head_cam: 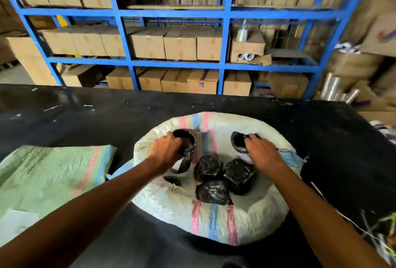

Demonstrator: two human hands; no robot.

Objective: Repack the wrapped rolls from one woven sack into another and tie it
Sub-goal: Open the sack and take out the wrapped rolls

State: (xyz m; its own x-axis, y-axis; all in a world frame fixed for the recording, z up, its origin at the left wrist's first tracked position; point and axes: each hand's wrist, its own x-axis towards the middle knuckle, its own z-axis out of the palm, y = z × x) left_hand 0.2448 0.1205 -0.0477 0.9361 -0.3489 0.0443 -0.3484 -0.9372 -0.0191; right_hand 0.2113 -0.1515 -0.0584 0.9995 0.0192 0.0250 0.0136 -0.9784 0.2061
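- A big black table (pixel 107 117) fills the middle.
- An open white woven sack with pink and blue stripes (pixel 214 222) sits at 5 o'clock on it.
- A flat green woven sack (pixel 42 173) lies at 9 o'clock.
- Three black wrapped rolls (pixel 209 168) lie inside the white sack.
- The left hand (pixel 166 150) grips one black roll (pixel 186 139).
- The right hand (pixel 262 152) grips another black roll (pixel 237 141).

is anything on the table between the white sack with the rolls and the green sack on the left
Nothing visible: only bare black tabletop separates the white woven sack from the flat green woven sack. Each hand already grips a black-wrapped roll: left hand, right hand.
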